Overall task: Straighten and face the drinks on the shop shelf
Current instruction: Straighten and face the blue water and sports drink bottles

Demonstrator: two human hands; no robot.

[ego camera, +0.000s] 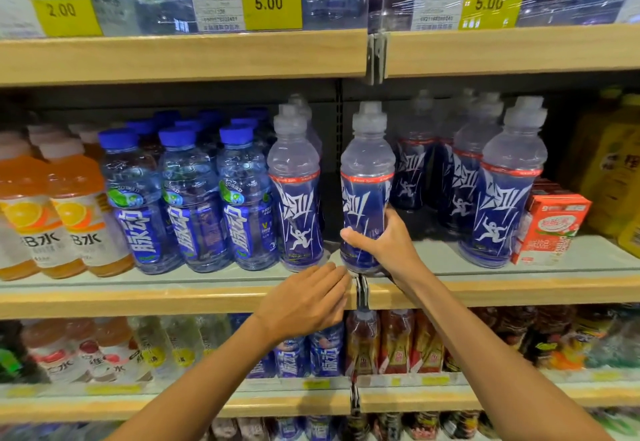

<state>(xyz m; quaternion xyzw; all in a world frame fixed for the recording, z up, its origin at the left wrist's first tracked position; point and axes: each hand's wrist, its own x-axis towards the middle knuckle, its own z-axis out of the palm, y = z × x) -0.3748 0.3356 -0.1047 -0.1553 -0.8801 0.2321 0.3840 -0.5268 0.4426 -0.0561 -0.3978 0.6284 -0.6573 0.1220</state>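
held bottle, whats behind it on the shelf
Behind the held bottle, gripped by the right hand, the dark back panel shows on its left and another same-label bottle on its right. Whatever stands straight behind it is covered by the bottle itself.

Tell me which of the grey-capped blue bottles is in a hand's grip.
The bottle above the shelf joint: the right hand grips its lower half; no hand grips the others.

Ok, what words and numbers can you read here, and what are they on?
"2.00": left yellow price tag.
"5.00": middle yellow price tag.
"5.00": right yellow price tag.
"脉动": blue-capped bottles.
Too blurred or stylised to read: red carton, held bottle, the tags' small print.
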